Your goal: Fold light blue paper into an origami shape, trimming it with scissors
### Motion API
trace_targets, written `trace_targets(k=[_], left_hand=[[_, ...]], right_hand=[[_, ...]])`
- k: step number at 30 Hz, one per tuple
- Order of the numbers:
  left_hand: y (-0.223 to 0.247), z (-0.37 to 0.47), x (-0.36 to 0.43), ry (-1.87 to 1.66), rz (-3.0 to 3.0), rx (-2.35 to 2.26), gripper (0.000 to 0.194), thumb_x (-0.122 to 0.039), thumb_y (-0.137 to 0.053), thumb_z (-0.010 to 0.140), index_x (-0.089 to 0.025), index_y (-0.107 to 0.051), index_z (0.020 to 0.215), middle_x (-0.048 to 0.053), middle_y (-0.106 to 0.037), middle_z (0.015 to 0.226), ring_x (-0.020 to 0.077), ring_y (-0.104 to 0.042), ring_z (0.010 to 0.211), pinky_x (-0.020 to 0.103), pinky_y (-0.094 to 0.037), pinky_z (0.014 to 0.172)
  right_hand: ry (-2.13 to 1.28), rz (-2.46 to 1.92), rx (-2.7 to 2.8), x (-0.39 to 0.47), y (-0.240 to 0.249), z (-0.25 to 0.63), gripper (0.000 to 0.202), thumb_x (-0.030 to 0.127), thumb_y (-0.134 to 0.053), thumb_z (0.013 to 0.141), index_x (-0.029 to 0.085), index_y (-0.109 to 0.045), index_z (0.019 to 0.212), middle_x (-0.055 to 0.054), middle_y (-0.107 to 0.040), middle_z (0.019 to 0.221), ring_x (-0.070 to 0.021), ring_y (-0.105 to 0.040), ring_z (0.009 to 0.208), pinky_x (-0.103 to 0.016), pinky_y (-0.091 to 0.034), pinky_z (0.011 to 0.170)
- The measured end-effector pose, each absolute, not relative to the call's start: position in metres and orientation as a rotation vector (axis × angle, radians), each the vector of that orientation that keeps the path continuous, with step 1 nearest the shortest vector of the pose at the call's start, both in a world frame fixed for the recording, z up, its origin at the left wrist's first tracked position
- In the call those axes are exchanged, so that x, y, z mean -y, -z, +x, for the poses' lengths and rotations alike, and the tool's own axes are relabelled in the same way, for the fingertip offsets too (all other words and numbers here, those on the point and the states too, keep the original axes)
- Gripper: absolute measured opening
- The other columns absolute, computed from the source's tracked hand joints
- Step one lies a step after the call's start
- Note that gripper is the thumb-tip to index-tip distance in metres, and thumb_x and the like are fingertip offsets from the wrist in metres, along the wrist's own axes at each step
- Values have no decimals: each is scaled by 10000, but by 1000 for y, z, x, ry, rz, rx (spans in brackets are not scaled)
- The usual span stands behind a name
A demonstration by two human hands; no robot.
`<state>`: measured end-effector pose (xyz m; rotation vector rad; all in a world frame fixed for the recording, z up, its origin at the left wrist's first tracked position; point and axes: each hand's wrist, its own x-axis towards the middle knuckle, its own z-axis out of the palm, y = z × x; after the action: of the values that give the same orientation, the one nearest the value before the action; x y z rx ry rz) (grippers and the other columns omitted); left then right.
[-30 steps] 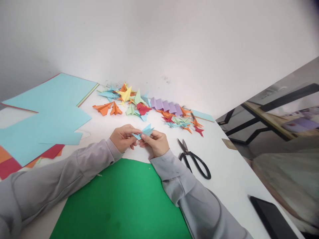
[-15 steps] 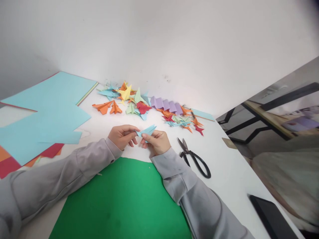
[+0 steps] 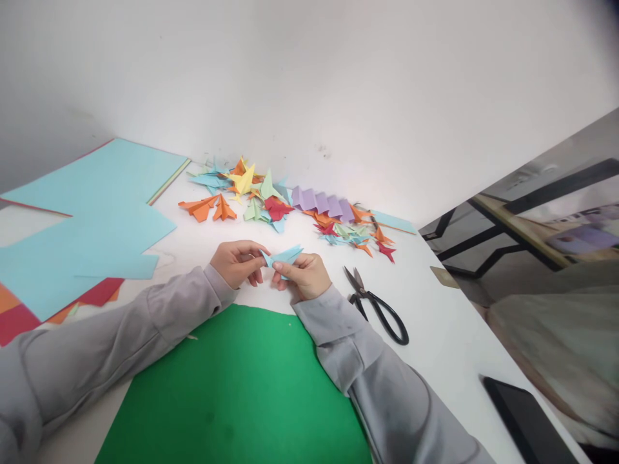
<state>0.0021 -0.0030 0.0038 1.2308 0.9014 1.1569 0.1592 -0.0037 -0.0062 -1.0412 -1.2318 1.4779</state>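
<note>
Between our two hands, above the white table (image 3: pixel 435 328) and beyond the far edge of the green sheet (image 3: pixel 232 393), we had the light-blue folded paper (image 3: pixel 289 256). Our right hand (image 3: pixel 308 276) was clamped on its body, thumb on the near face; our left hand (image 3: pixel 236 264) had thumb and forefinger closed at its left tip, though how firmly we could not tell. A second earlier its flaps had stood fanned out; now they lay closer together, pointing right, and our left fingers had drawn to the small end. We took that to mean we were shaping this end with the main folds already made.

Beyond our hands lay loose folded figures (image 3: pixel 245 180), with a purple pleated strip (image 3: pixel 323 205) to their right. We saw no box or tray holding any of them. Black-handled scissors (image 3: pixel 362 295) rested to the right of our right hand, blades parted, with a dark flat device (image 3: pixel 529 419) nearer us. Large blue sheets (image 3: pixel 104 174) lay at far left.
</note>
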Motion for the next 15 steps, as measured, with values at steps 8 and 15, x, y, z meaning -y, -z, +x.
trace_targets(k=[8, 15], left_hand=[[-5, 2, 2, -1095, 1198, -928, 208, -246, -663, 582, -104, -600, 719, -14, -551, 388, 117, -533, 347, 207, -440, 321], [-8, 1, 2, -1078, 1202, -894, 200, -240, -684, 568, -111, -579, 679, -35, -516, 340, 98, -488, 294, 196, -408, 314]], right_hand=[[-1471, -1010, 1255, 7, 7, 156, 272, 390, -750, 587, 133, -668, 551, -18, -641, 474, -88, -535, 350, -193, -452, 355], [-1494, -1002, 1270, 7, 8, 156, 319, 442, -726, 602, 126, -681, 607, -23, -644, 478, -91, -540, 359, -197, -455, 366]])
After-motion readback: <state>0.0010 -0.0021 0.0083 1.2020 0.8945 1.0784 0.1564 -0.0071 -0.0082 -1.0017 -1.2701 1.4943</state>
